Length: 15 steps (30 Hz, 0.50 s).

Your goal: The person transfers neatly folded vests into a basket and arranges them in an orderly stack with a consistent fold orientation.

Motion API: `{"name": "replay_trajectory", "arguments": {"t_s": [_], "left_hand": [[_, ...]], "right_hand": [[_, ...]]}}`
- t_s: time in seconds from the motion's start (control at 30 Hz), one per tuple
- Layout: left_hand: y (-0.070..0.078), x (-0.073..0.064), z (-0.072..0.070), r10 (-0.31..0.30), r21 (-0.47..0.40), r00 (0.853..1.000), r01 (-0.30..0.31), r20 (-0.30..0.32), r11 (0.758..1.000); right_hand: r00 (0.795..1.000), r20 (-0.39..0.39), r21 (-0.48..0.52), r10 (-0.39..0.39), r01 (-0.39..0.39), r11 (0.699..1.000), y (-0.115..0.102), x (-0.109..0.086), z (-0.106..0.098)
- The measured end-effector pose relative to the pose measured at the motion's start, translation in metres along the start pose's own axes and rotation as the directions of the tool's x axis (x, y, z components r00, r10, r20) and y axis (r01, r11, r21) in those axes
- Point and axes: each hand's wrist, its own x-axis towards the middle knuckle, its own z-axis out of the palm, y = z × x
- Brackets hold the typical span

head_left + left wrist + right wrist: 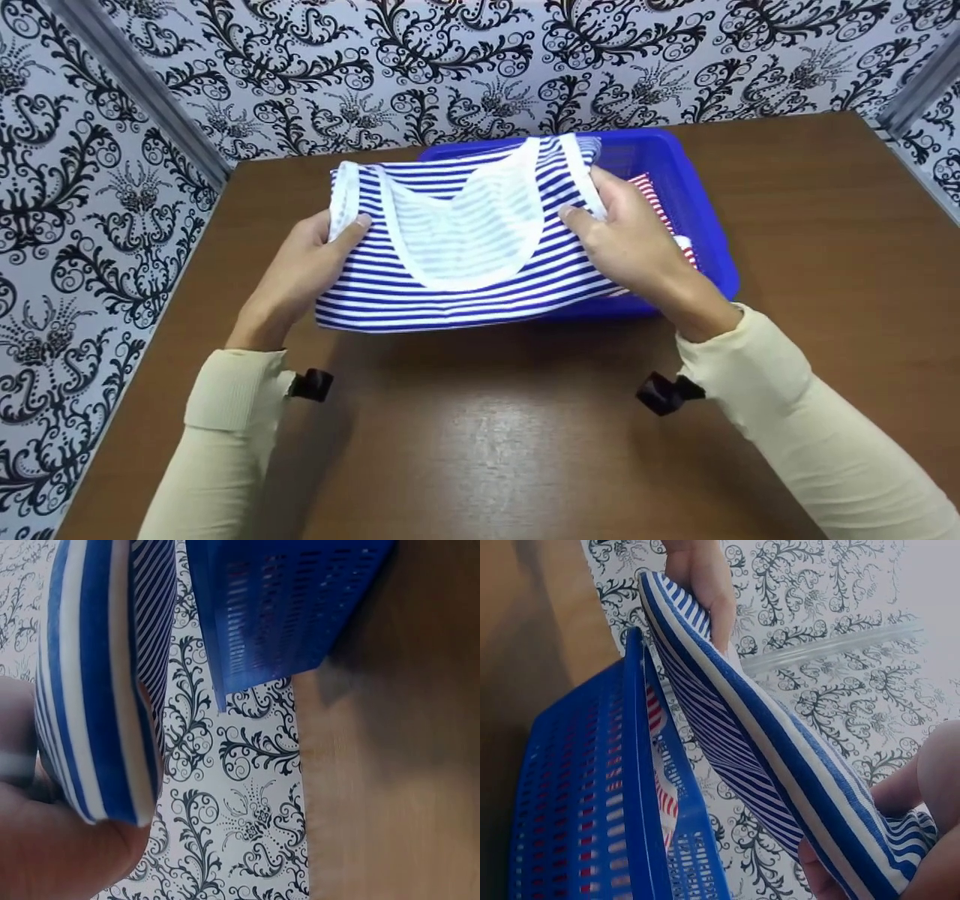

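A blue-and-white striped tank top [450, 307], folded with its white-trimmed scoop neck facing up, is held in the air between both hands. My left hand [304, 259] pinches it by the left shoulder edge, thumb on top. On the other side my right hand [637, 240] grips the right shoulder edge, thumb also above the cloth. Behind and partly beneath the garment stands a blue plastic basket [701, 202]. Inside it lies red-and-white striped cloth [651, 196], mostly hidden by the tank top and right hand. The right wrist view shows the tank top [780, 757] edge-on beside the basket [634, 765].
The basket rests on a brown wooden table [480, 435], near its back edge. Patterned black-and-white wall panels [450, 75] rise behind the table and along the left side. A small black device [311, 385] is attached at the left wrist, another black device [661, 394] at the right.
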Motion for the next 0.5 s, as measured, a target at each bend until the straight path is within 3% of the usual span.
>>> {"name": "replay_trajectory", "arguments": {"t_s": [0.5], "left_hand": [[0.012, 0.009, 0.017, 0.025, -0.108, 0.999, -0.022, 0.025, 0.994]], "right_hand": [[1.000, -0.011, -0.005, -0.022, 0.022, 1.000, 0.005, -0.001, -0.024]]}}
